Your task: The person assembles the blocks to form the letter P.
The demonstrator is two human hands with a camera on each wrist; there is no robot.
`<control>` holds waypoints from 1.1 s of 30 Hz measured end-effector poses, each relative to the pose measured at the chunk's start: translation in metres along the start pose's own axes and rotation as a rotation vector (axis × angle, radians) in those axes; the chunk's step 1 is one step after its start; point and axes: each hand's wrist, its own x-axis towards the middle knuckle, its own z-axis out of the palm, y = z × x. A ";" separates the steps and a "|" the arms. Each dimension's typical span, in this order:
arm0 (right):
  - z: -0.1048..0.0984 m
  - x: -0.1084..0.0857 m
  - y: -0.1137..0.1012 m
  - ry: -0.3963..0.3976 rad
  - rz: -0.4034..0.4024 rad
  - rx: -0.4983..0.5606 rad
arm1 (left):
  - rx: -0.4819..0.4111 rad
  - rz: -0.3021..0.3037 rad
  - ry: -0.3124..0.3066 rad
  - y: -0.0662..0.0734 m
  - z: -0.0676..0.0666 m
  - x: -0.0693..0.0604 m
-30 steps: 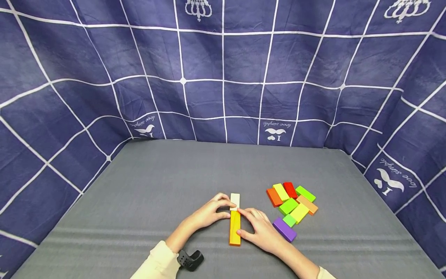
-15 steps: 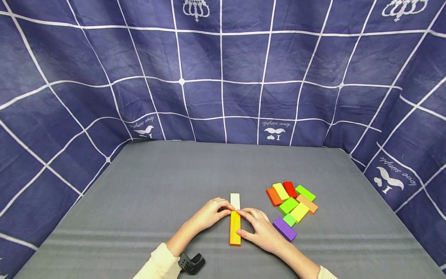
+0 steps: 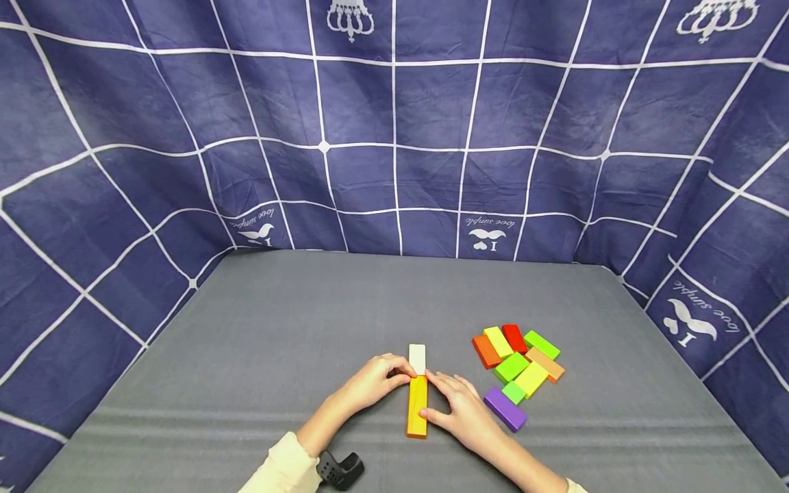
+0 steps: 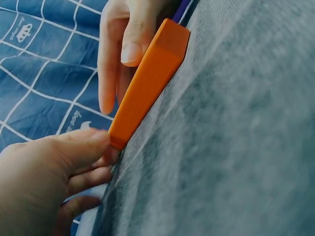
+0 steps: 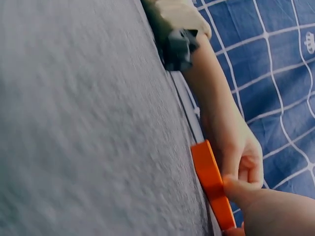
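Note:
A long yellow-orange block [image 3: 417, 407] lies on the grey surface, its far end against a white block [image 3: 417, 359]. At the left of that joint, my left hand [image 3: 373, 382] pinches the orange block's far corner between thumb and finger. My right hand [image 3: 461, 409] lies along the right side, thumb touching the block's edge and index fingertip by the joint, its fingers fairly straight. In the left wrist view the orange block [image 4: 147, 83] slants between my left hand [image 4: 54, 172] and my right hand [image 4: 130, 44]. The right wrist view shows the block's orange side [image 5: 211, 177].
Right of my right hand lies a flat group of blocks, among them red [image 3: 514, 338], orange-red [image 3: 486, 351], green [image 3: 511, 368], yellow [image 3: 531, 379] and peach [image 3: 545, 364]. A purple block [image 3: 505, 409] is nearest that hand. A blue curtain [image 3: 431, 123] hangs behind the grey surface [image 3: 308, 308].
My left fingertips have drawn back from over the white block to the orange block's far corner, leaving more of the white block in sight. My right hand has stayed nearly still.

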 end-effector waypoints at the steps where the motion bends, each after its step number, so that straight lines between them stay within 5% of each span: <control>1: 0.001 0.000 -0.002 0.011 0.016 0.009 | 0.001 -0.009 0.001 0.000 -0.001 0.000; 6: 0.003 -0.003 -0.009 0.014 0.098 0.085 | 0.117 -0.048 -0.030 -0.002 -0.007 -0.002; 12: 0.004 -0.004 -0.008 -0.048 0.110 0.154 | 0.249 -0.018 -0.077 -0.002 -0.005 -0.002; 24: -0.006 0.001 0.005 -0.167 -0.021 0.122 | 0.284 0.009 -0.036 0.005 0.003 0.001; 29: -0.010 0.003 0.012 -0.235 -0.017 0.122 | 0.280 0.041 -0.022 0.002 0.004 0.001; 33: -0.007 0.003 0.011 -0.242 -0.024 0.123 | 0.317 0.020 0.051 0.000 0.001 -0.002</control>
